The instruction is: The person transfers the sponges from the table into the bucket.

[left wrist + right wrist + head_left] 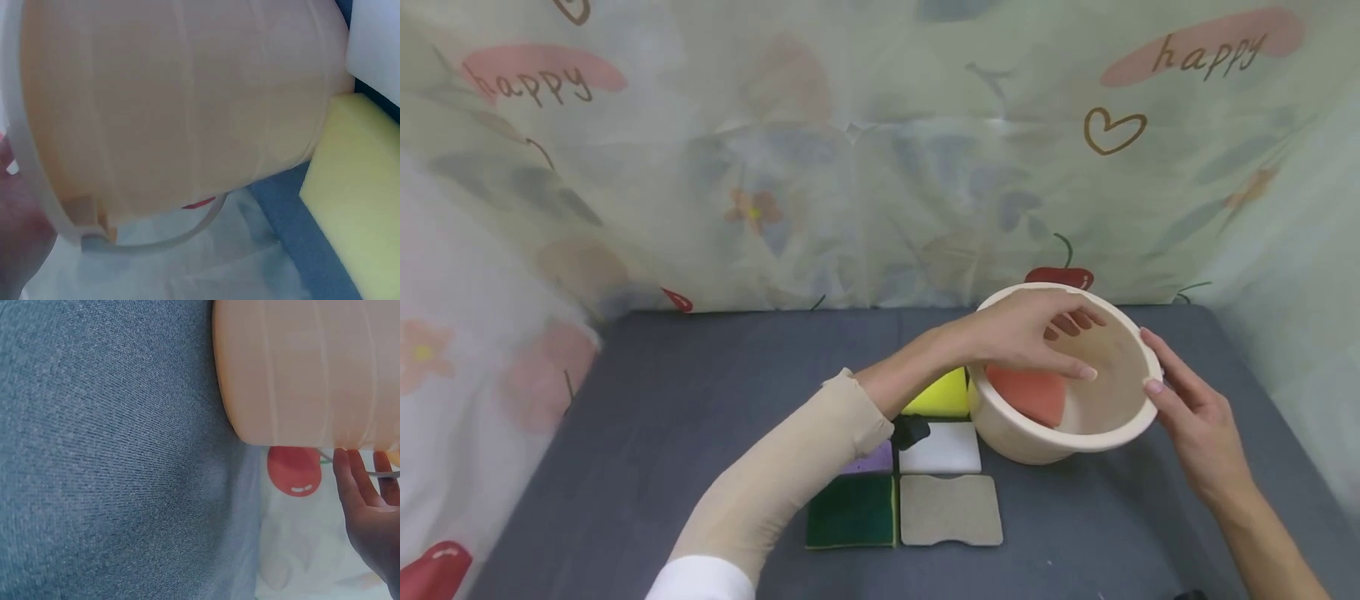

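Observation:
A cream bucket (1045,446) stands tilted on the dark cloth at the right, its mouth facing the head camera. An orange sponge (1028,395) lies inside it. My left hand (1033,329) reaches over the near-left rim into the mouth, with fingers loosely bent and nothing between them. With thumb on the rim and fingers on the outer wall, my right hand (1198,417) holds the bucket's right side. In the right wrist view those fingers (353,475) press against the bucket wall, close to the thin handle.
Left of the bucket lie a yellow sponge (943,396), a white sponge (940,447), a purple sponge (872,459), a dark green scouring pad (850,511) and a grey notched sponge (951,510). A printed curtain (865,208) hangs behind the table (715,375).

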`<state>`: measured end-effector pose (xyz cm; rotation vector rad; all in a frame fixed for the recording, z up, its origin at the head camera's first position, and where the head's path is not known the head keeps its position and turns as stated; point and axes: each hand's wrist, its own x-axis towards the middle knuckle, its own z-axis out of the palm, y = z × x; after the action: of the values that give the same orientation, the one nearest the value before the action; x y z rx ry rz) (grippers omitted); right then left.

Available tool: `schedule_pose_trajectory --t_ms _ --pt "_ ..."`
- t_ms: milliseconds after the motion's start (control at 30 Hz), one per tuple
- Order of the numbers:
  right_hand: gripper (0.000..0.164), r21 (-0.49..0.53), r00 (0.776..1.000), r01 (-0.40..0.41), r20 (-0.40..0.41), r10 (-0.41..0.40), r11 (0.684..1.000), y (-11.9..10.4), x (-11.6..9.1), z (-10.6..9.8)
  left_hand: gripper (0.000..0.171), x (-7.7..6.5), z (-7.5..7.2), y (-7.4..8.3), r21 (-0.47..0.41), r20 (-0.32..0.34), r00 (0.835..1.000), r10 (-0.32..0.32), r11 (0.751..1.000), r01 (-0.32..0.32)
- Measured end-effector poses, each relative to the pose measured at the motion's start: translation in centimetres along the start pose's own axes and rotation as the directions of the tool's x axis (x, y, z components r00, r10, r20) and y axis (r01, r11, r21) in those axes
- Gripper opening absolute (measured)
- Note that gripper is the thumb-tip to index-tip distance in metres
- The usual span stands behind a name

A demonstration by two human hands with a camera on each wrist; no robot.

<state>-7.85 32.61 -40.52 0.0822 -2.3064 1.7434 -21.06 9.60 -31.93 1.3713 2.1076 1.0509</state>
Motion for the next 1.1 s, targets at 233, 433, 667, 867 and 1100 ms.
schedule_pose_trajectory --t_ms 233,433,667,867,1100 --pt "0.054 -0.007 1.0 0.027 0.012 -0.027 1.0 0.1 -0.1 0.1 0.058 -2.3 -1.4 0.0 -0.049 -0.138 0.988 0.075 0.995 -0.083" --pt "0.055 0.023 0.999 0.032 0.022 -0.033 0.999 0.0 0.0 0.1 0.056 -5.3 -3.0 -0.7 -0.024 -0.286 0.951 0.121 0.991 -0.133" --pt "0.055 -0.007 0.999 0.032 0.028 -0.031 0.999 0.1 0.0 0.0 0.058 -7.6 -4.1 -1.2 -0.002 -0.329 0.929 0.171 0.983 -0.182" --pt "0.056 -0.022 0.998 0.042 0.042 -0.041 0.999 0.2 0.0 -0.2 0.062 -10.1 -4.8 -1.5 0.102 -0.342 0.926 0.16 0.986 -0.132" --pt "0.056 -0.007 0.998 0.049 0.046 -0.048 0.999 0.2 -0.1 -0.4 0.064 -14.1 -4.6 -2.9 0.288 -0.314 0.947 0.07 0.957 0.025"
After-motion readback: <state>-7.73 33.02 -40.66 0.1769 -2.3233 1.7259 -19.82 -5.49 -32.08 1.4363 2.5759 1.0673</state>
